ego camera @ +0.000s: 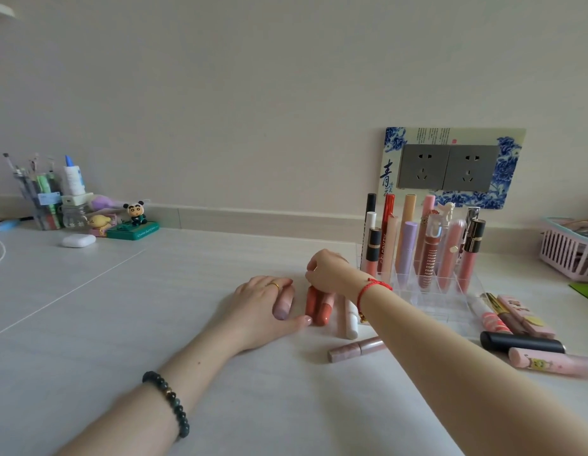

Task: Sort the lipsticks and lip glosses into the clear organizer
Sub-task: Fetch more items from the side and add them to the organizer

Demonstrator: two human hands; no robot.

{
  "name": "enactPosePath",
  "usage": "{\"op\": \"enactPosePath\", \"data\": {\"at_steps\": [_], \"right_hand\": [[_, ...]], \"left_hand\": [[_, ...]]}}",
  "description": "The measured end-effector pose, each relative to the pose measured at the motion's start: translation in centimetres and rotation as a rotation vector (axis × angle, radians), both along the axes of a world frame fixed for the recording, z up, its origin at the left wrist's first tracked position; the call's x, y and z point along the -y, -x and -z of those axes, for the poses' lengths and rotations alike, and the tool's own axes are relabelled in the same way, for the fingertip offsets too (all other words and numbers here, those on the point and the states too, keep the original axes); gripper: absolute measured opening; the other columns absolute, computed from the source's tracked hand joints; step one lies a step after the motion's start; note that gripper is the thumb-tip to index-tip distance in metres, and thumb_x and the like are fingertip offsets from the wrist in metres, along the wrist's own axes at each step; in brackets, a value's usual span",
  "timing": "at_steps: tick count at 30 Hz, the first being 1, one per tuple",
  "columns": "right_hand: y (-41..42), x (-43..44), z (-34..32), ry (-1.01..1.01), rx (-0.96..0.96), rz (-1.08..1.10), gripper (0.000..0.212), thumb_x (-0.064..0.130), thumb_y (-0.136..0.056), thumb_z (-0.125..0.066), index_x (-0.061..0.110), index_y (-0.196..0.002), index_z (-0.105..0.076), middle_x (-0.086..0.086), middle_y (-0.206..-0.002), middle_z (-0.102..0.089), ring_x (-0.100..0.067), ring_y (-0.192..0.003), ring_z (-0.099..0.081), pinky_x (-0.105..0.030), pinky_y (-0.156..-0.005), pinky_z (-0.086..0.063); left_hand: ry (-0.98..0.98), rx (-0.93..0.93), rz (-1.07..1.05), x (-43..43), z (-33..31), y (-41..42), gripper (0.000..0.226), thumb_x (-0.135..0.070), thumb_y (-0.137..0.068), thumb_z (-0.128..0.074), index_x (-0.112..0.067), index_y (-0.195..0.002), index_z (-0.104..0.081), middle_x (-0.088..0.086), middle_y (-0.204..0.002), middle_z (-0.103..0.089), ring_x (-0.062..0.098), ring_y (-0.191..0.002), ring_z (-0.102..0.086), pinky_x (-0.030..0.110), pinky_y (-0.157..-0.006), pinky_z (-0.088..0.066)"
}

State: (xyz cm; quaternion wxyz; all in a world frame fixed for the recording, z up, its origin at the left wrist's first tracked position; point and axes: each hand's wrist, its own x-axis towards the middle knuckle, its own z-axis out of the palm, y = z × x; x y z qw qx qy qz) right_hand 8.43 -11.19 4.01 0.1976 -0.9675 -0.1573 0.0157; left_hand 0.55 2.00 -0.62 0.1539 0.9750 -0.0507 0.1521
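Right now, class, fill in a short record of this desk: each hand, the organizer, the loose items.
left hand: holds lilac tube lying on table
right hand: fingers pinch orange tube
organizer: upright tubes in back rows, front slots look empty
loose near hands: white tube, mauve gloss
loose at right: black tube, pink tube
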Motion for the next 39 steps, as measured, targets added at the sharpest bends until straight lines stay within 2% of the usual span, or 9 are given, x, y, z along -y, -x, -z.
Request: {"op": "enactPosePath", "data": {"at_steps": [8, 12, 18, 21, 24, 28, 31, 34, 39], "right_hand": [[0.6, 0.5, -0.7, -0.311, 0.113, -0.092, 0.035, 0.010, -0.083, -0.053, 0.007, -0.118, -0.057, -0.009, -0.115, -0.060, -0.023, -0.107, -0.054, -0.016, -0.077, -0.035], [2.2, 1.7, -1.8, -0.637, 0.151, -0.152, 0.038, 0.005, -0.076, -0.062, 0.011, -0.113, -0.059, -0.003, -0.100, -0.057, -0.020, -0.090, -0.058, -0.024, -0.074, -0.048], [5.3, 4.3, -3.8, -0.915, 0.097, -0.261, 0.032, 0.006, -0.078, -0.066, 0.015, -0.107, -0.061, -0.005, -0.093, -0.066, -0.015, -0.080, -0.068, -0.025, -0.074, -0.057], [6.7, 5.9, -4.6, -0.959, 0.056, -0.308, 0.028, 0.008, -0.077, -0.068, 0.016, -0.103, -0.061, -0.005, -0.093, -0.069, -0.013, -0.078, -0.070, -0.026, -0.067, -0.058], [7.5, 7.8, -5.3, -0.905, 0.073, -0.329, 0.026, 0.011, -0.076, -0.069, 0.015, -0.100, -0.061, -0.001, -0.090, -0.070, -0.011, -0.076, -0.070, -0.025, -0.064, -0.058], [7.5, 10.5, -6.6, -0.906, 0.163, -0.293, 0.024, 0.010, -0.075, -0.068, 0.011, -0.099, -0.061, -0.003, -0.087, -0.069, -0.011, -0.073, -0.070, -0.022, -0.061, -0.057], [6.8, 12.6, -7.5, -0.916, 0.216, -0.218, 0.024, 0.009, -0.075, -0.069, 0.011, -0.098, -0.061, -0.003, -0.087, -0.069, -0.012, -0.071, -0.070, -0.022, -0.060, -0.057], [6.2, 14.1, -7.6, -0.907, 0.256, -0.153, 0.019, 0.011, -0.074, -0.070, 0.017, -0.090, -0.062, 0.000, -0.082, -0.069, -0.011, -0.068, -0.069, -0.022, -0.057, -0.057], [5.2, 14.5, -6.5, -0.840, 0.295, -0.063, 0.018, 0.011, -0.074, -0.071, 0.015, -0.089, -0.063, 0.002, -0.080, -0.068, -0.010, -0.067, -0.068, -0.024, -0.057, -0.058]], "left_hand": [[0.006, 0.040, 0.020, 0.2, -0.4, 0.5, 0.088, -0.080, -0.057, -0.052, -0.030, -0.129, -0.041, -0.014, -0.134, -0.044, 0.010, -0.128, -0.033, 0.024, -0.105, -0.026], [0.002, 0.165, 0.081, 0.6, -0.7, 0.7, 0.071, -0.068, -0.063, -0.062, -0.029, -0.121, -0.051, -0.014, -0.126, -0.050, 0.006, -0.124, -0.035, 0.017, -0.101, -0.016], [0.227, 0.288, 0.182, 1.9, -1.6, 1.4, 0.017, -0.034, -0.068, -0.076, -0.034, -0.082, -0.067, -0.011, -0.092, -0.065, 0.002, -0.097, -0.052, 0.023, -0.103, -0.028], [0.333, 0.303, 0.249, 2.7, -1.9, 1.8, 0.025, -0.028, -0.070, -0.075, -0.046, -0.067, -0.058, -0.023, -0.073, -0.064, -0.013, -0.087, -0.049, 0.015, -0.099, -0.024], [0.456, 0.321, 0.300, 4.1, -2.4, 2.1, 0.031, -0.027, -0.072, -0.073, -0.055, -0.071, -0.060, -0.040, -0.081, -0.060, -0.016, -0.091, -0.050, 0.017, -0.095, -0.031], [0.520, 0.274, 0.267, 5.8, -2.5, 2.0, 0.020, -0.039, -0.074, -0.069, -0.051, -0.086, -0.059, -0.030, -0.086, -0.066, -0.008, -0.092, -0.058, 0.014, -0.094, -0.036], [0.390, 0.201, 0.206, 5.9, -1.8, 1.8, 0.033, -0.059, -0.067, -0.056, -0.050, -0.099, -0.055, -0.028, -0.096, -0.065, -0.011, -0.103, -0.053, 0.035, -0.103, -0.036], [0.187, 0.215, 0.176, 5.6, -1.1, 1.8, 0.046, -0.064, -0.069, -0.050, -0.044, -0.111, -0.053, -0.028, -0.092, -0.064, -0.027, -0.096, -0.039, 0.034, -0.098, -0.037], [0.072, 0.205, 0.167, 5.7, -1.1, 2.0, 0.061, -0.075, -0.062, -0.037, -0.042, -0.110, -0.053, -0.024, -0.077, -0.058, -0.010, -0.090, -0.051, 0.032, -0.100, -0.031]]}}
